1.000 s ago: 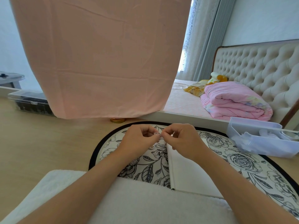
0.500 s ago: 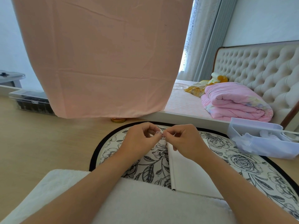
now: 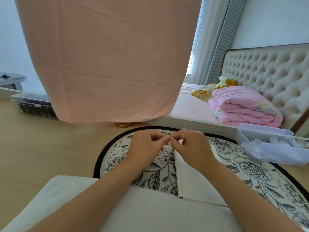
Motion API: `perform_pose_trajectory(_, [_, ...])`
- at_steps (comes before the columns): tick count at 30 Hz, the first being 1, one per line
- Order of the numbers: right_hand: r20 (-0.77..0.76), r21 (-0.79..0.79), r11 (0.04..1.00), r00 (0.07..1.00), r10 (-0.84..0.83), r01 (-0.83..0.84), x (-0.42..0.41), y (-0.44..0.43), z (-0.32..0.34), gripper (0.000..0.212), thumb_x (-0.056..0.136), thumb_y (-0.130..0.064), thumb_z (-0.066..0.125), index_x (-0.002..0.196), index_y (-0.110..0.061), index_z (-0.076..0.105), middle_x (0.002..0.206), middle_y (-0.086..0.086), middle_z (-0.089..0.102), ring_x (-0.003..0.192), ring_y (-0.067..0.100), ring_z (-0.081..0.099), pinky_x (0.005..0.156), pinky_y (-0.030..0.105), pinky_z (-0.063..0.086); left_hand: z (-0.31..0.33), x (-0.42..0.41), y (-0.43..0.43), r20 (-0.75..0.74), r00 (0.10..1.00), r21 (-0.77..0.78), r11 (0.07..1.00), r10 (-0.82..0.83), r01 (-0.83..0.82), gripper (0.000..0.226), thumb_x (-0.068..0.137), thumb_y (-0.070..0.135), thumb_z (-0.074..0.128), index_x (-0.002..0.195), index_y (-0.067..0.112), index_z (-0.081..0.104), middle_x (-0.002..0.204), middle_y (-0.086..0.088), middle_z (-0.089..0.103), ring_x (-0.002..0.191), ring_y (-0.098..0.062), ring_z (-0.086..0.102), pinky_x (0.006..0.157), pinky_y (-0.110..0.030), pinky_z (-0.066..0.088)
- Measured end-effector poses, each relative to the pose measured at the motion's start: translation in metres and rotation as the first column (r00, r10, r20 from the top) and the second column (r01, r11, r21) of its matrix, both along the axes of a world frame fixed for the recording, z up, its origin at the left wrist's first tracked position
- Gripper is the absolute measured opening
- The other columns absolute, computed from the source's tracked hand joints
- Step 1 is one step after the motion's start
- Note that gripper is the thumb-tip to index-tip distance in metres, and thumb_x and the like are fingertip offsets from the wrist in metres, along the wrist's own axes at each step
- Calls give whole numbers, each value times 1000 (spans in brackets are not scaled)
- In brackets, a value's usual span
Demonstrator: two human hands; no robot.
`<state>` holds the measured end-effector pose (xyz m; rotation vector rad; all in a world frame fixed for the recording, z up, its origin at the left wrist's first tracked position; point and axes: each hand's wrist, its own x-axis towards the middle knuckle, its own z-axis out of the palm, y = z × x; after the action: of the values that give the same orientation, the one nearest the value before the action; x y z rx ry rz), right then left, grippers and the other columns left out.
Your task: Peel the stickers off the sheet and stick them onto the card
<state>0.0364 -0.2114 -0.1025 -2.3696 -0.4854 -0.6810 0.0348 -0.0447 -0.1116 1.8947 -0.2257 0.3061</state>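
Centrally, a tiny sticker, barely visible, is pinched between the curled fingertips of the left hand and right hand, over the white card's far end, on the floral mat.

Bright soft daylight from the window, faint shadows, sharp focus, wide-angle bending at edges.

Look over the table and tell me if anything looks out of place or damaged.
Nothing looks spilled or damaged. The one stray is a small gold round thing on the wooden table, partly hidden by the hem of the hanging pink cloth, apart from the floral mat.
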Motion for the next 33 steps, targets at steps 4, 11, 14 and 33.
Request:
perform_pose_trajectory(4, [12, -6, 1000, 1000, -9, 10, 0, 0, -1, 13, 88, -30, 69, 81, -35, 78, 75, -21, 68, 66, 2, 58, 61, 24, 47, -2, 1, -1, -22, 1000, 1, 1000, -14, 14, 13, 89, 24, 71, 77, 21, 77, 70, 7, 74, 55, -4, 64, 51, -19, 48])
perform_pose_trajectory(11, [-45, 69, 998, 999, 9, -6, 1, 4, 0, 17, 86, -25, 70, 74, -36, 74, 73, -19, 69, 63, 5, 61, 65, 24, 51, -4, 4, -2, -7, 998, 23, 997, -69, 69, 16, 93, 21, 65, 79, 16, 71, 62, 6, 66, 52, -3, 55, 48, -17, 44])
perform_pose_trajectory(14, [-196, 219, 975, 977, 82, -38, -2, 5, 5, 23, 90, -19, 67, 72, -30, 74, 72, -15, 70, 49, 8, 59, 58, 17, 48, -4, 5, -1, -8, 995, -2, 995, -101, 101, 15, 95, 18, 61, 81, 16, 69, 71, 2, 69, 56, -4, 57, 49, -18, 46])
perform_pose_trajectory(33, [-329, 495, 869, 923, 198, -10, -6, 0, 15, 9, 90, -20, 74, 83, -20, 79, 60, -14, 68, 52, 10, 60, 57, 7, 42, -2, 2, -3, -10, 989, -69, 987, -148, 147, 11, 99, 22, 58, 95, 21, 68, 94, -1, 68, 89, -15, 67, 64, -26, 59])
